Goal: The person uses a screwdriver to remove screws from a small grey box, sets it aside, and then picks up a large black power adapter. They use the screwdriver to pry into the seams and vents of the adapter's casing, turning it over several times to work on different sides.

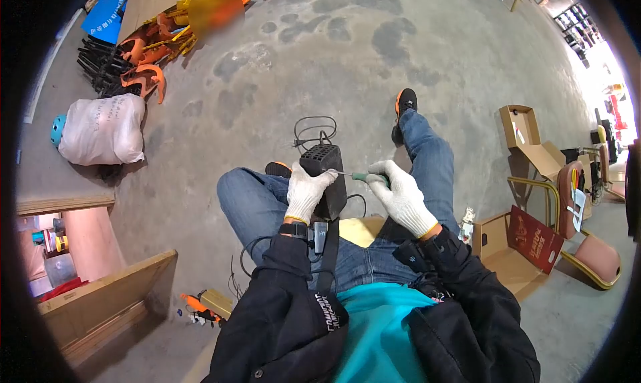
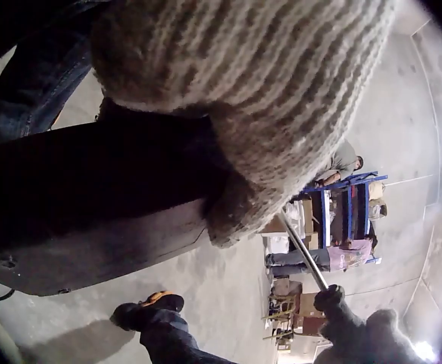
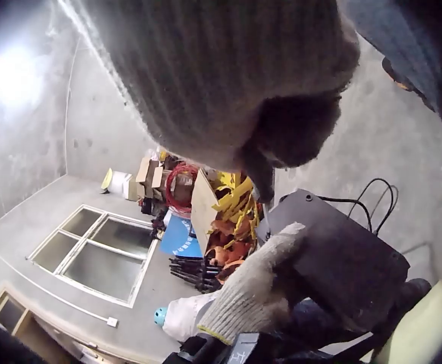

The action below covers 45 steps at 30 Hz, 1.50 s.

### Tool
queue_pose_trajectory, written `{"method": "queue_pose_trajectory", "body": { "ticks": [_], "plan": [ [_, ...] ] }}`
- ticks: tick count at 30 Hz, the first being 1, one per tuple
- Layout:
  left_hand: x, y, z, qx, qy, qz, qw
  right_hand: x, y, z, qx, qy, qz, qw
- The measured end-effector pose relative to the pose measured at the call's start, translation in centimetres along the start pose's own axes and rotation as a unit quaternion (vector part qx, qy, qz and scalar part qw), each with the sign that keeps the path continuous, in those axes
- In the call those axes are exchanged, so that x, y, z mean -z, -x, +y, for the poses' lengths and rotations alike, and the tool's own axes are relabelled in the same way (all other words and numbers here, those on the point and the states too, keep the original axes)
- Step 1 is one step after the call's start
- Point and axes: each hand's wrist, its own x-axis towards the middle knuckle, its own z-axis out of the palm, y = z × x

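A black box-shaped device (image 1: 332, 199) with a slotted end stands between the person's knees, its dark flat side (image 3: 342, 262) facing the right wrist view. The gloved left hand (image 1: 306, 195) grips its upper part, thumb near the screwdriver's tip. In the gloved right hand (image 1: 400, 197) is the green handle of a screwdriver (image 1: 359, 176), whose metal shaft (image 2: 304, 252) points left to the device. The left hand's ribbed glove (image 2: 243, 83) fills the top of the left wrist view. Where exactly the tip meets the device is hidden by the thumb.
A black cable (image 1: 314, 126) loops on the concrete floor beyond the device. Open cardboard boxes (image 1: 494, 249) and chairs (image 1: 567, 196) stand at the right. At the left are a white sack (image 1: 103, 129), orange and yellow parts, and a wooden panel (image 1: 107, 296).
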Motion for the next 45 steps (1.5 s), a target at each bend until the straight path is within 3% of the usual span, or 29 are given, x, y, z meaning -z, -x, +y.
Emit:
{"method": "queue_pose_trajectory", "body": {
  "ticks": [3,7,9,10,12,14,16,21,26,30,32,35,40,44,45],
  "plan": [
    [0.6,1.1,1.8,0.010,-0.041,0.012,0.999,-0.2,-0.1,0.7,0.066,0.005,0.018,0.998],
    [0.4,0.9,1.3,0.005,-0.041,0.022,0.999,-0.4,-0.2,0.4,0.027,-0.024,0.018,0.999],
    [0.4,0.6,1.0,0.000,-0.027,0.019,0.999,-0.5,-0.1,0.1,-0.078,-0.011,0.033,0.996],
    [0.4,0.7,0.9,-0.003,-0.013,0.016,1.000,-0.2,-0.1,-0.2,-0.081,-0.011,0.032,0.996],
    [0.2,0.6,1.0,0.004,-0.026,0.020,0.999,0.8,-0.4,-1.1,-0.173,-0.048,-0.049,0.982],
    [0.1,0.5,0.9,0.015,-0.040,0.025,0.999,1.0,-0.4,-0.7,-0.169,-0.035,-0.073,0.982],
    [0.1,0.3,0.7,0.003,-0.010,0.007,1.000,0.2,-0.4,0.7,-0.099,-0.010,-0.023,0.995],
    [0.1,0.1,0.5,0.007,-0.021,0.013,1.000,-0.5,-0.4,1.8,-0.119,-0.025,-0.019,0.992],
    [0.1,0.3,1.0,0.019,-0.047,0.021,0.998,-0.6,-0.2,2.4,-0.067,-0.080,-0.021,0.994],
    [0.1,0.4,0.7,0.011,-0.010,0.008,1.000,-0.8,-0.7,2.8,-0.088,-0.107,0.002,0.990],
    [-0.3,-0.5,-0.6,-0.021,-0.041,0.013,0.999,-0.9,-0.8,2.3,-0.164,-0.126,0.005,0.978],
    [-0.9,-0.8,-1.3,-0.031,0.013,0.015,0.999,-0.7,-0.8,2.9,-0.184,-0.118,-0.004,0.976],
    [-0.3,0.2,0.3,-0.017,0.003,0.024,1.000,-1.0,-0.8,3.9,-0.146,-0.069,-0.009,0.987],
    [0.0,0.7,1.1,-0.007,-0.021,0.030,0.999,-0.9,-0.7,3.8,-0.175,-0.074,-0.034,0.981],
    [-0.2,0.2,0.6,-0.008,-0.036,0.029,0.999,-1.0,-0.5,3.8,-0.130,-0.070,-0.021,0.989]
  ]
}}
